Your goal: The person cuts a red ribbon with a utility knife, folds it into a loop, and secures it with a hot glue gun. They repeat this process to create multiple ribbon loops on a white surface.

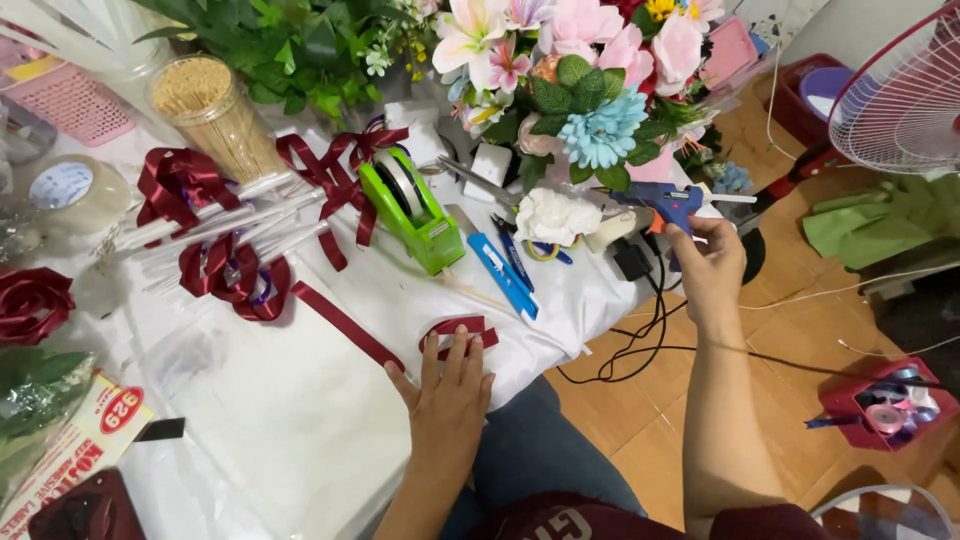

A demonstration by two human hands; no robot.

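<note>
My left hand (pixel 447 388) lies flat on the white table cover, its fingertips pressing a folded loop of dark red ribbon (pixel 459 330) near the table's front edge. The ribbon's long tail (pixel 345 322) runs up and left from the loop. My right hand (pixel 712 262) reaches out to the right of the table and grips the blue glue gun (pixel 668 204), whose nozzle points left toward a white fabric flower (pixel 553 215). The gun's black cord (pixel 640 340) hangs down over the floor.
A green tape dispenser (pixel 412 210), blue cutters (pixel 505 272), finished red ribbon bows (pixel 232 270) on white sticks, a jar of skewers (pixel 215 115) and an artificial flower bouquet (pixel 590 90) crowd the table. A fan (pixel 905 90) and a red box (pixel 885 405) stand on the wooden floor at right.
</note>
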